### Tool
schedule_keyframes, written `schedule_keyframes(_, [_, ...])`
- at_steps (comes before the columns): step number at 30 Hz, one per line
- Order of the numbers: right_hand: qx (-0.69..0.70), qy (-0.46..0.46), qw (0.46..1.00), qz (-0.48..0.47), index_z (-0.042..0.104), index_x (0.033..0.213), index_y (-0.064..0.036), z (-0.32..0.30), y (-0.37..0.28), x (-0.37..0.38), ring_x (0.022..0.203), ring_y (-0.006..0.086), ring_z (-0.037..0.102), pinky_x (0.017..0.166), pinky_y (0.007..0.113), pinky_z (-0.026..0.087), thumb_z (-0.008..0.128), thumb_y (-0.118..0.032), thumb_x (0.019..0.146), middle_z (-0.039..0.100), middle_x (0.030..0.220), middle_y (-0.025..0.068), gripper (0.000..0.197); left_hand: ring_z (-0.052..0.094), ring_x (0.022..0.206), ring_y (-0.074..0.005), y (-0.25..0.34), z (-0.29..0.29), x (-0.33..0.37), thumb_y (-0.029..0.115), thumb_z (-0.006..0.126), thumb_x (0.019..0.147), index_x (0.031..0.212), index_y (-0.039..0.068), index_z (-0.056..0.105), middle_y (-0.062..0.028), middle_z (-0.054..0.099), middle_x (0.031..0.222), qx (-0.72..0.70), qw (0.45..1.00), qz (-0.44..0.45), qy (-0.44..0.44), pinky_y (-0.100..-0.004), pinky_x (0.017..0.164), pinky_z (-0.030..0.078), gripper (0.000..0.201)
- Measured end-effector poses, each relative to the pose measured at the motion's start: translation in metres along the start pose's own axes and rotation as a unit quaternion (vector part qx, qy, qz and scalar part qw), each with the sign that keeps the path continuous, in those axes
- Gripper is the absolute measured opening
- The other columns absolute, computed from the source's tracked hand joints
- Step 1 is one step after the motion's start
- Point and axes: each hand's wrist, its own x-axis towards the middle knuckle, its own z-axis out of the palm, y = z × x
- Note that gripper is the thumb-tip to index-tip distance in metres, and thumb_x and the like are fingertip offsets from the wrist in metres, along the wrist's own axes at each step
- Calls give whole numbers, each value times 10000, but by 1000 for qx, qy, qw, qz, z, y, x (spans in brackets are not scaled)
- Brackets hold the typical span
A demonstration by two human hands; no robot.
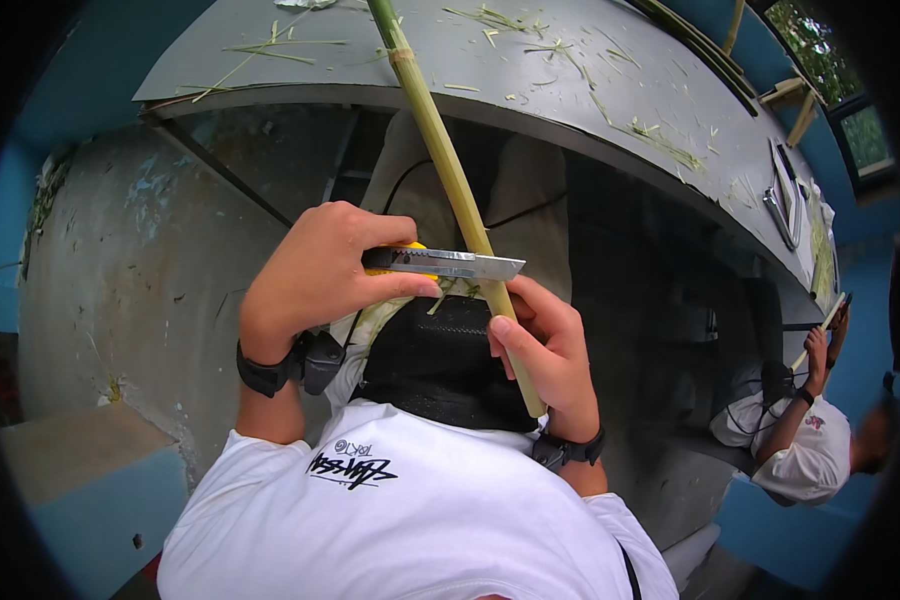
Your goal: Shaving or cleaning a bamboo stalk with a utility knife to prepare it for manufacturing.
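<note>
A long green-yellow bamboo stick [448, 170] runs from the table's edge down toward my lap, with a joint ring near its upper part. My left hand [345, 262] is closed round a yellow utility knife [420, 261]. Its bare blade points right and lies across the stick. Just below the blade, my right hand [548, 345] grips the stick's lower end, thumb on top and fingers partly hidden behind it. Thin green shavings lie on the black cloth [435, 350] over my lap, beneath the knife.
A grey table [350, 55] curves across the far side, strewn with green shavings [660, 145]. A hacksaw [782, 195] lies at its right end. Long strips [695, 50] lie along the far edge. Another person [795, 440] sits at the right, holding a thin stick.
</note>
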Motion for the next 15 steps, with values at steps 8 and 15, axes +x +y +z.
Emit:
schedule_keyframes(8, [-16,3,1000,-16,577,1364,61,1,3,1,698,73,596,512,215,438,678,-105,971,670,874,34,438,589,588,-355,-5,-1,-1,476,836,776,826,61,694,-135,602,630,38,999,24,13,-404,556,443,442])
schedule_keyframes(15, [-55,16,998,-24,597,1354,60,4,-1,3,669,74,594,514,220,440,684,-109,966,674,842,36,432,577,583,-360,-4,-4,-2,466,841,766,800,48,679,-148,574,620,46,998,26,37,-400,547,426,449])
